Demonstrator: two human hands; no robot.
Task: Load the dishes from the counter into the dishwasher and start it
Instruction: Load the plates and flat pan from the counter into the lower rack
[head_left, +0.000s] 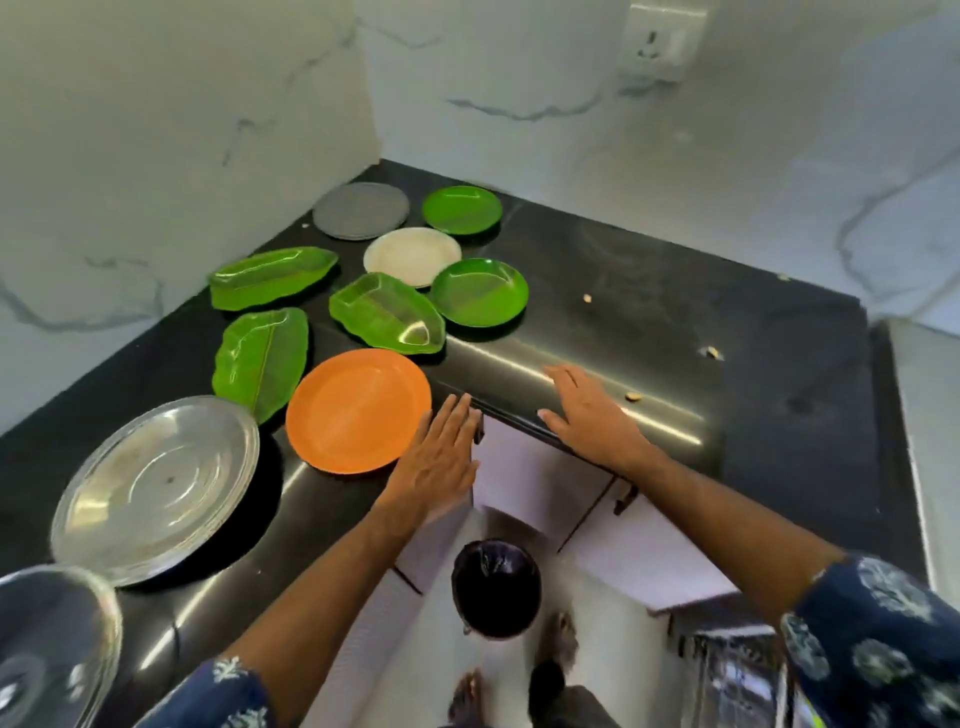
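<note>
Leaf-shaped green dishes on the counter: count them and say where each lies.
3. One leaf dish lies nearest the left wall, one sits between it and the orange plate, one is beside the round green plate. None looks hidden.

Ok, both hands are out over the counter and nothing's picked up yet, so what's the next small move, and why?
Probably slide the left hand a little further left and grip the near rim of the orange plate. Its straight fingers already reach that rim, the plate lies alone and flat by the counter edge, and nothing sits on it. The right hand lies open on bare counter, free to help.
</note>
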